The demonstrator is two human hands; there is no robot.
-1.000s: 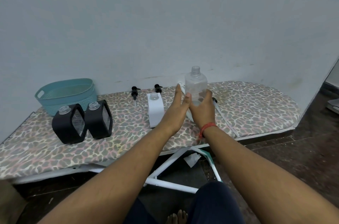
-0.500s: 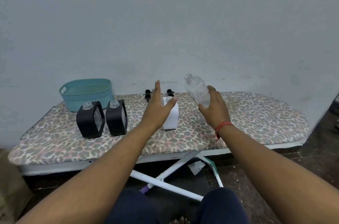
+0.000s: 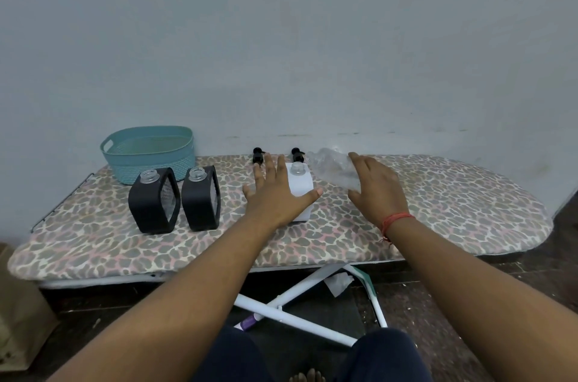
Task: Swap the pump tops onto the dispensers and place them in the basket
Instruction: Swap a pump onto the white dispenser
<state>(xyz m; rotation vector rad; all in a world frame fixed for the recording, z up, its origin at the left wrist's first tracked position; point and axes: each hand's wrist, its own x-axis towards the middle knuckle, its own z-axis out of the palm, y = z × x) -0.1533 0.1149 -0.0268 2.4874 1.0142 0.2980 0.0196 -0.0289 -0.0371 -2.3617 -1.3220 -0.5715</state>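
Plain pale blue-grey wall (image 3: 281, 37) behind; ironing board (image 3: 453, 203) serving as bench, padded, with a leopard-spot fabric cover in tan, grey and pink, on white tubular legs (image 3: 291, 303) crossed over dark floor.

Left hand (image 3: 275, 194): forearm extended forward over the bench, palm down, fingers straight and spread wide, thumb out to the right; holding nothing; positioned in front of and partly covering the white dispenser (image 3: 300, 191), contact not discernible.

Right hand (image 3: 375, 187): forearm extended, red thread band (image 3: 395, 220) at the wrist, fingers curled over the clear bottle (image 3: 333, 170), gripping it. Bottle of transparent ribbed plastic, uncapped, tilted with threaded neck pointing left and slightly up, held above the bench just right of the white dispenser.

White dispenser: opaque, boxy, clear threaded neck, no pump fitted, upright near bench centre.

Two black dispensers (image 3: 154, 200) (image 3: 201, 198): rounded-square black frames around clear panels, clear open necks, upright side by side, left of the left hand.

Two black pump tops (image 3: 258, 156) (image 3: 296, 154): small, at the far edge of the bench by the wall, behind the hands.

Basket (image 3: 150, 151): teal plastic, oval, woven-look wall with handle cut-out, far left rear of the bench, behind the black dispensers.
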